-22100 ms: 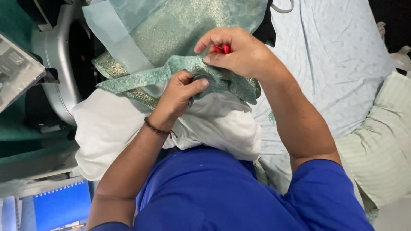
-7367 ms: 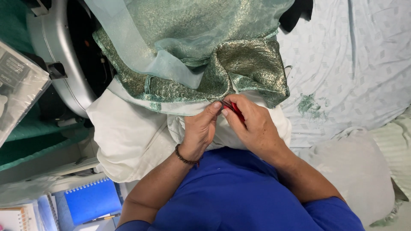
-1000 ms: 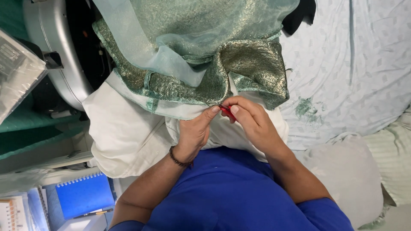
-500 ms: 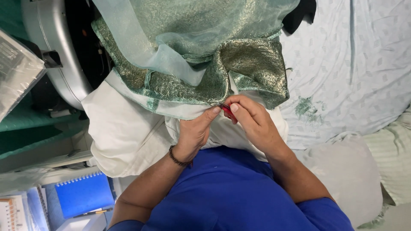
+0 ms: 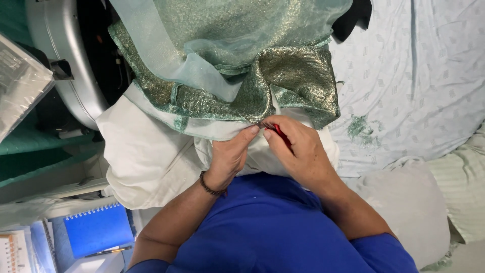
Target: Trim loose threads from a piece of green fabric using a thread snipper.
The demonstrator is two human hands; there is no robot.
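On white cushion: green fabric

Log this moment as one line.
left hand: pinching hem of green glitter fabric | right hand: holding small red tool at the hem | cloth lies over white pillow

Seen from above, a person in a blue short-sleeved top bends over a shimmering green-and-gold metallic fabric draped across a white cloth-covered cushion. The left hand, a dark beaded bracelet at its wrist, pinches the fabric's lower edge. The right hand grips a small red-handled tool with its tip at that same edge, the two hands touching. A pale patterned sheet lies to one side, a blue spiral-bound notebook to the other.
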